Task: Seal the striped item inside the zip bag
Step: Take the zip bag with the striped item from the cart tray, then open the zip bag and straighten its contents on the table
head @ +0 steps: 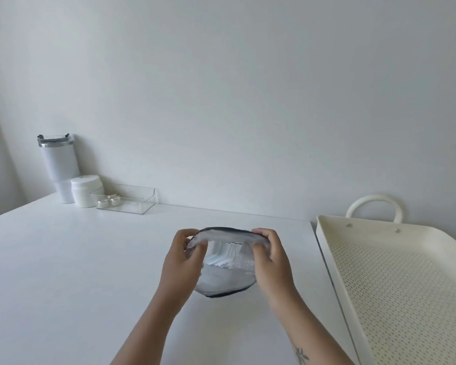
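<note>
The striped item already sits inside the zip bag, which I hold upright over the white table. My left hand and right hand each pinch an end of the dark zip edge, whose mouth looks unsealed. I judge only pressing it shut remains. A perforated tray waits right.

no readable text, labels, brands or numbers on anything
</note>
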Tool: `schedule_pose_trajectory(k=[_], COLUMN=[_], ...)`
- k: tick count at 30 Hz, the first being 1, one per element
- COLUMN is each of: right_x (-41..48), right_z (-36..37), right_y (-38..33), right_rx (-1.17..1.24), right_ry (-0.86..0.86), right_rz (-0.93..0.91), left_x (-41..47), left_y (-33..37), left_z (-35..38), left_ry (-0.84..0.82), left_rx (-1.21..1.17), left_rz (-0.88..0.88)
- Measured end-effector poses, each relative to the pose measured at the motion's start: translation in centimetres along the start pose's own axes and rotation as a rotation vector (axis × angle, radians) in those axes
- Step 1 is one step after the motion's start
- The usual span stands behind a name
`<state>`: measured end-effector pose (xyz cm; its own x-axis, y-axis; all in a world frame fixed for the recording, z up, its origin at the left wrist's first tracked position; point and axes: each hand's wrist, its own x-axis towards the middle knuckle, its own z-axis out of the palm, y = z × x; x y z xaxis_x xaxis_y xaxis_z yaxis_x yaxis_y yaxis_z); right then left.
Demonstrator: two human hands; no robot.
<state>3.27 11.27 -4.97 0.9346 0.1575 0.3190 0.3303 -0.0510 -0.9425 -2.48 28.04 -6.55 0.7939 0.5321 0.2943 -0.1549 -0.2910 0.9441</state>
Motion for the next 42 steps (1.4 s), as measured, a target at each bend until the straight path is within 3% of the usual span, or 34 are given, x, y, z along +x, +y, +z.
schedule_pose_trajectory(k=[3, 8, 10, 15, 20, 29, 36, 42], right_x=[0.0, 0.4, 0.4, -0.2, -0.2, 0.7, 1.4, 1.3], right_z=[0.2, 0.1, -0.4, -1.0, -1.3, -1.0, -0.7, -0.8], right_y=[1.2, 2.5, 2.7, 2.9, 2.6, 5.0, 5.7, 6.1], right_rx=[0.042, 0.097, 0.165, 0.599, 0.717, 0.425, 0.189, -0.013], right_ry=[0.043, 0.017, -0.061, -0.337, -0.543, -0.091, 0.134, 0.212], right_rz=[0.064, 0.173, 0.227, 0.362, 0.363, 0.219, 0.105, 0.038], left_x=[-0.1, 0.2, 0.2, 0.6, 0.9, 1.4, 1.6, 1.5], left_y=[-1.1, -1.6, -1.9, -2.5, -2.5, -1.8, -2.9, -3.0], left_z=[-0.4, 0.3, 0.4, 0.1, -0.4, -2.3, -2.1, -1.7], left_ry=[-0.098, -0.09, -0.085, -0.032, -0.017, -0.414, -0.289, -0.075], left_rx=[-0.028, -0.031, -0.052, -0.118, -0.246, -0.668, -0.383, -0.159], left_rz=[-0.128, -0.154, -0.17, -0.269, -0.314, -0.332, -0.216, -0.105])
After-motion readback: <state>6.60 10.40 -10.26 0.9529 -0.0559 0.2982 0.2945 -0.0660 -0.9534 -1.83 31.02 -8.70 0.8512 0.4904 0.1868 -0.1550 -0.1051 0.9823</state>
